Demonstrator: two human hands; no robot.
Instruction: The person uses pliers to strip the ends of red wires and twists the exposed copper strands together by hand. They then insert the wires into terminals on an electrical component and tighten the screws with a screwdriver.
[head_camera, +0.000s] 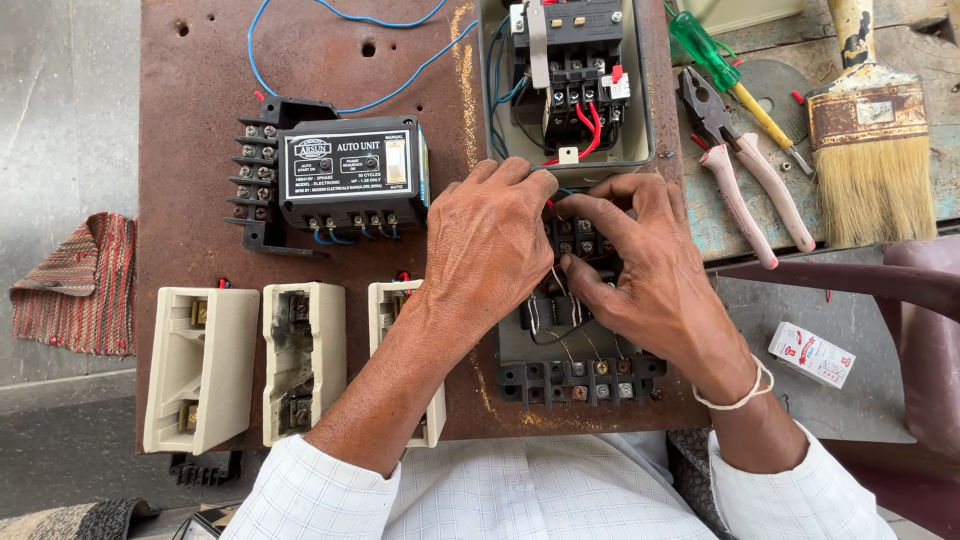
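My left hand (490, 245) and my right hand (640, 265) meet over a black terminal unit (580, 375) fixed to a rusty metal panel (330, 60). The fingers of both hands press together on thin wires at the unit's upper part; exactly what each fingertip pinches is hidden. Just above them sits a grey open box with a black contactor (570, 70) and red and blue wires. My right wrist wears a white band.
On the panel's left are a black control unit (345, 180) and three cream fuse holders (200, 365). To the right lie pliers (745, 180), a green-handled screwdriver (715, 65), a paintbrush (870, 140) and a small white box (812, 354). A striped cloth (75, 285) lies far left.
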